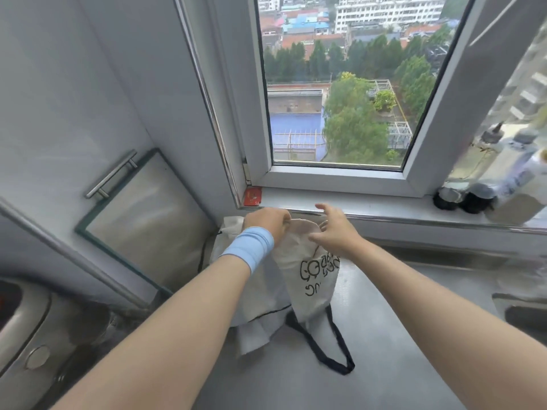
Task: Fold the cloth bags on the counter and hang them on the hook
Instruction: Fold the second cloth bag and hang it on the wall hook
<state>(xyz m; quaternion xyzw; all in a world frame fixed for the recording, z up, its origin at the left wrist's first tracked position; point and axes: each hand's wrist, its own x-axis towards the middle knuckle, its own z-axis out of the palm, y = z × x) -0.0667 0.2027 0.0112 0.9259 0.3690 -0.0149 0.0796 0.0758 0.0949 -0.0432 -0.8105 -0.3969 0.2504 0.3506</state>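
A white cloth bag (313, 279) with black printed lettering and black handles (334, 347) hangs upside down over the steel counter (384, 335). My left hand (266, 224), with a light blue wristband, is closed on its upper edge. My right hand (334, 229) hovers at the same edge with fingers spread, touching or nearly touching the cloth. More white cloth (254, 329) lies crumpled under and behind the lifted bag, by the wall. No hook is in view.
A glass board with a metal handle (142, 220) leans on the left wall. The window sill (384, 208) holds a red box (253, 196) and bottles (509, 184) at right. A sink edge (521, 312) is at far right, a metal appliance (23, 335) at lower left.
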